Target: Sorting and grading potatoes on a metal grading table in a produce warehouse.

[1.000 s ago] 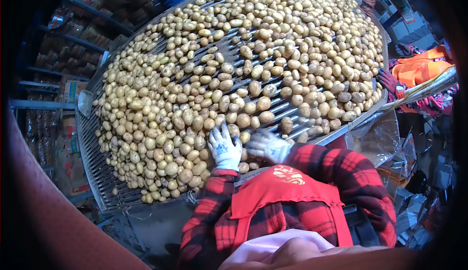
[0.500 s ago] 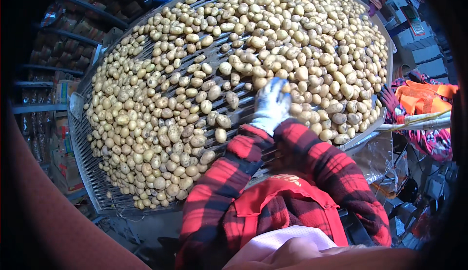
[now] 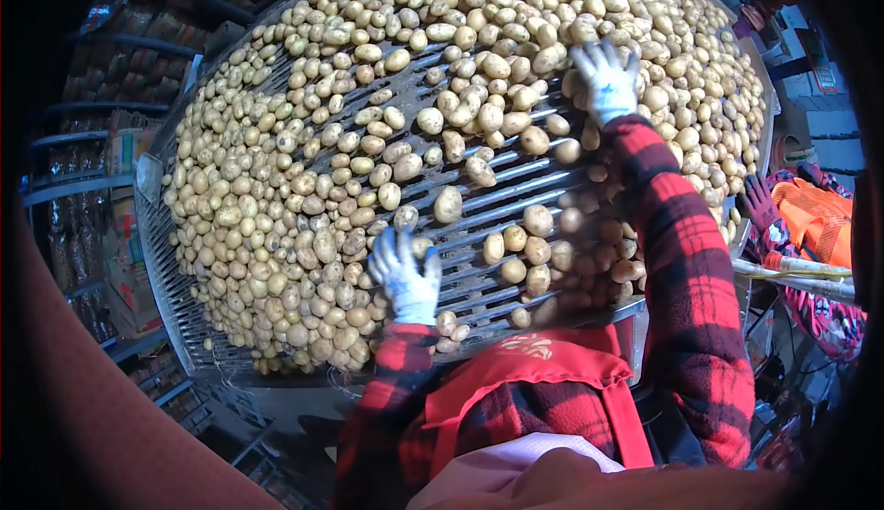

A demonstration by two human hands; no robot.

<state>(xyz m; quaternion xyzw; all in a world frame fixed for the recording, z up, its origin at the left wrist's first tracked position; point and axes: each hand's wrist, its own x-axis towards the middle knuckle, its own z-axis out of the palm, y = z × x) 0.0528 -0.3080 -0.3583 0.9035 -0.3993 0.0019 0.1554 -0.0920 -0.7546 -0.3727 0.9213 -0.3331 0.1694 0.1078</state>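
Tan, rounded potatoes — some dirt-smudged — in heaps across metal bars.

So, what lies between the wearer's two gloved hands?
In the head view, scattered potatoes and exposed metal bars lie between the left hand and right hand.

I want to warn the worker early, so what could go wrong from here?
Potatoes lie heaped close to the near edge of the slatted table, so a sweep might tip some off. The open left hand is beside exposed bars, where a fingertip could catch in a gap. The right hand reaches far across, so its sleeve may drag loose potatoes along.
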